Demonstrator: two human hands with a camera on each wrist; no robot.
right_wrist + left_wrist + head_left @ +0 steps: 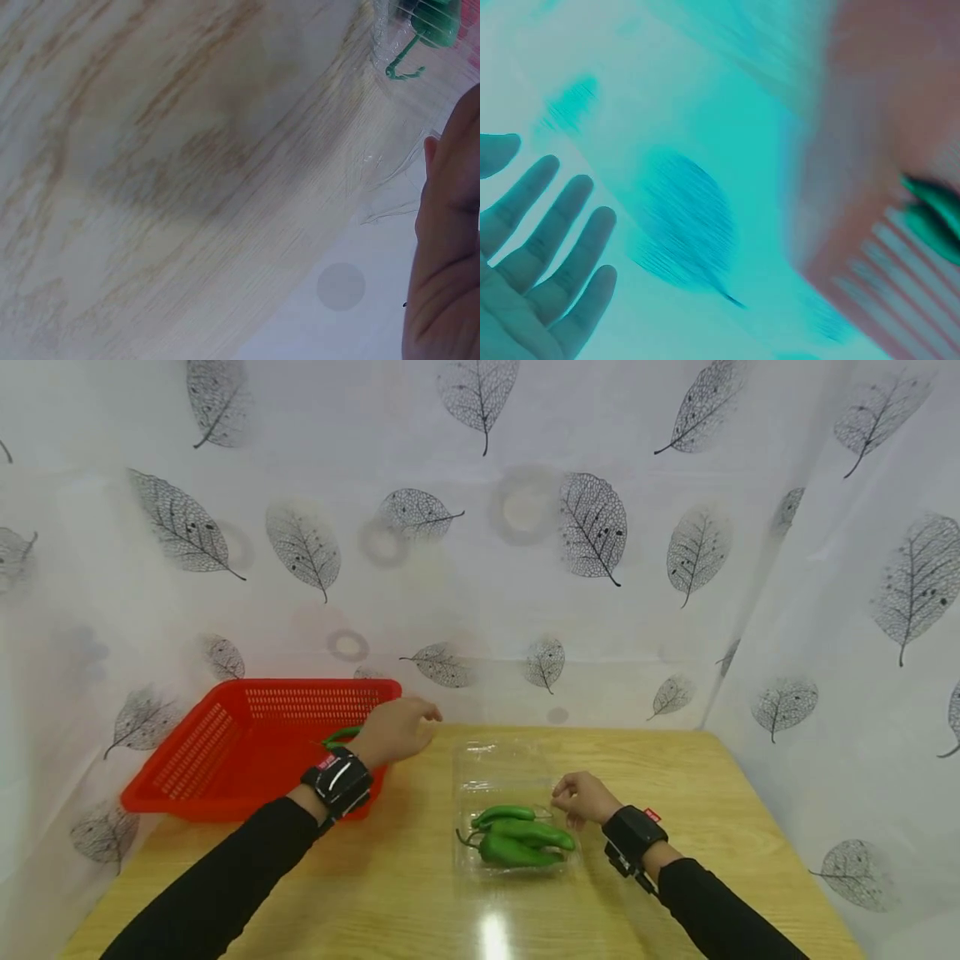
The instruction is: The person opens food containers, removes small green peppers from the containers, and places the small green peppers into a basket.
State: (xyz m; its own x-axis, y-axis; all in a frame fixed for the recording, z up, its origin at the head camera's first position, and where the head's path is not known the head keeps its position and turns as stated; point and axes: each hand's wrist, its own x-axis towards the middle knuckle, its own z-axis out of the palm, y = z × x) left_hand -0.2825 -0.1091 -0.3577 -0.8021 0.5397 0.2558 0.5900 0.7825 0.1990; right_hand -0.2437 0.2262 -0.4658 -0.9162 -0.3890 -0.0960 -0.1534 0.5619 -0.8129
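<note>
My left hand (397,728) is raised at the right rim of the red plastic basket (258,814). Its fingers are spread with nothing in them in the left wrist view. Green peppers (343,732) in the basket are partly hidden behind that hand. In front of me lies a clear plastic container (468,793), lid folded back, with three green peppers (517,852) in its near half. Bent fingers of my right hand (588,799) are right at the container's right edge; I cannot tell whether they pinch the rim. The right wrist view shows one pepper's curled stem (405,73).
The wooden table (660,777) extends around the container and to the right. A white curtain (360,602) with dark leaf prints hangs behind the table and along both sides. The basket stands at the back left, close to the curtain.
</note>
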